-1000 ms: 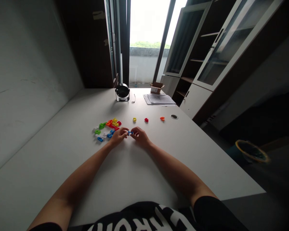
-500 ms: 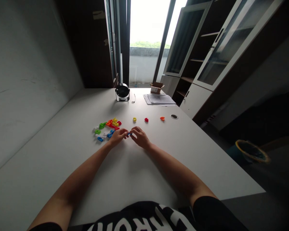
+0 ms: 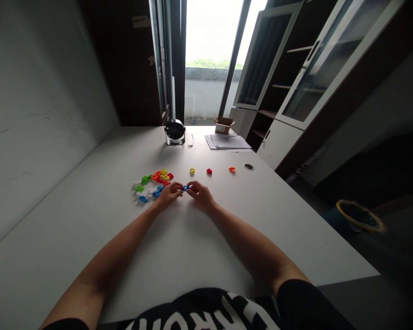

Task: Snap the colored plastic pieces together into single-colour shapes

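My left hand (image 3: 170, 194) and my right hand (image 3: 200, 194) meet above the white table (image 3: 189, 240), their fingertips pinching a small blue plastic piece (image 3: 186, 188) from either side. Just left of my left hand lies a loose heap of colourful plastic pieces (image 3: 151, 185) in blue, white, green, orange, yellow and red. Farther ahead, apart from each other, are a yellow piece (image 3: 192, 171), a red piece (image 3: 209, 171) and an orange piece (image 3: 231, 169).
A black desk fan (image 3: 175, 133) and a thin cable (image 3: 191, 140) stand at the far end of the table. Papers (image 3: 227, 142) and a small cardboard box (image 3: 224, 125) lie to their right. A round grommet (image 3: 248, 167) is set in the tabletop. A wall runs along the left side.
The blue piece shows more clearly between my fingertips and sits slightly higher. My hands have shifted only a little, and the other pieces have not moved.
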{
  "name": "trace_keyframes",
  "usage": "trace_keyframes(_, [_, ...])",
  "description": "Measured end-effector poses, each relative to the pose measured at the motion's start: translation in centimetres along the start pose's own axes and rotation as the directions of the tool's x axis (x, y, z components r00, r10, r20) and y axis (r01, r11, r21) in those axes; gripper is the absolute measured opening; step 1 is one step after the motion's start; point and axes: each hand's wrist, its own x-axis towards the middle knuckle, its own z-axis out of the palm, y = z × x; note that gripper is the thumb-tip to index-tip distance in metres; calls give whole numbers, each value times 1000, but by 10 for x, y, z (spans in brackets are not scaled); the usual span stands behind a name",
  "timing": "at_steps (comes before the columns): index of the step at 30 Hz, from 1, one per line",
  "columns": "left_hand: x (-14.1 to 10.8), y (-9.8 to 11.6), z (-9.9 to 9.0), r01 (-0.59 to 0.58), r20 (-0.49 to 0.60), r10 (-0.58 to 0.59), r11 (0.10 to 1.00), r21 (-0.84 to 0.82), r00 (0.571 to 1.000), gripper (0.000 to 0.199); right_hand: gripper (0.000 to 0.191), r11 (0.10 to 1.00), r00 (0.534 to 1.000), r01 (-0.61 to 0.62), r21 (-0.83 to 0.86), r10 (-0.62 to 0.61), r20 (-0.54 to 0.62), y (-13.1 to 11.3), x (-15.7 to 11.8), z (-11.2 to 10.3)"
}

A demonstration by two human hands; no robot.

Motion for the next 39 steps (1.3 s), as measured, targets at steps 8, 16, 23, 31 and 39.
trace_keyframes(8, [0,-4,-1,-1,-13,1,999,42,1000,29,25,999,1000,-8,35,8,-6,2,2,1])
trace_keyframes(16, [2,-9,-2,-1,-77,9,995,97,997,25,17,995,997,77,-67,-78,-11,-1,1,1])
trace_keyframes(23, [0,-6,-10,45,-222,44,923,382,974,14,24,867,988,116,-484,-150,-31,8,5,-8])
trace_keyframes(31, [0,-7,-16,41,-220,112,805,592,969,10,25,766,999,42,-642,-36,22,25,11,-15])
trace_keyframes(39, [-1,-12,-26,44,-266,224,684,728,938,6,28,742,1000,1,-671,4,6,22,11,-15])
